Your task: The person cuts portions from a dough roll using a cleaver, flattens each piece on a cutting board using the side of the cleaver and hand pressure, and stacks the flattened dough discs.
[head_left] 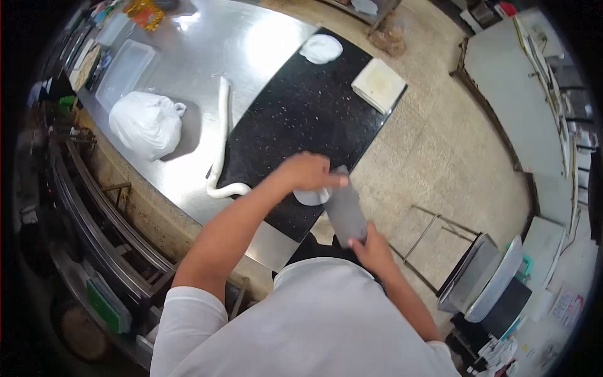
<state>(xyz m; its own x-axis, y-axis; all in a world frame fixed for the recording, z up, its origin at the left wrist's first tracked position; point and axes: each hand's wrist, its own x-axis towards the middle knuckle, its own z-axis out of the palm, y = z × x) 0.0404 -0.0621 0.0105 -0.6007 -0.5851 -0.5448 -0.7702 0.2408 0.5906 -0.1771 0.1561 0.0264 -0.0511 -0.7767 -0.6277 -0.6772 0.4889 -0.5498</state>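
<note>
A flat grey rectangular piece [347, 210], smeared by motion, is held between my hands over the near right edge of the black slab [289, 119]. My right hand [375, 248] is closed on its lower end, thumb on the face. At the upper end, my left hand [308, 172] has its fingers closed against it; their exact grip is blurred. Under the left hand lies a white object [309, 198], partly hidden, its kind unclear. Left of the slab, a long white rope of dough [221, 135] bends near my left forearm.
A knotted white plastic bag [147, 125] and a clear plastic tray [127, 72] stand on the steel table [207, 38]. At the slab's far end are a rounded white lump [321, 49] and a folded cream cloth [379, 85]. A metal-framed chair [468, 270] is at right.
</note>
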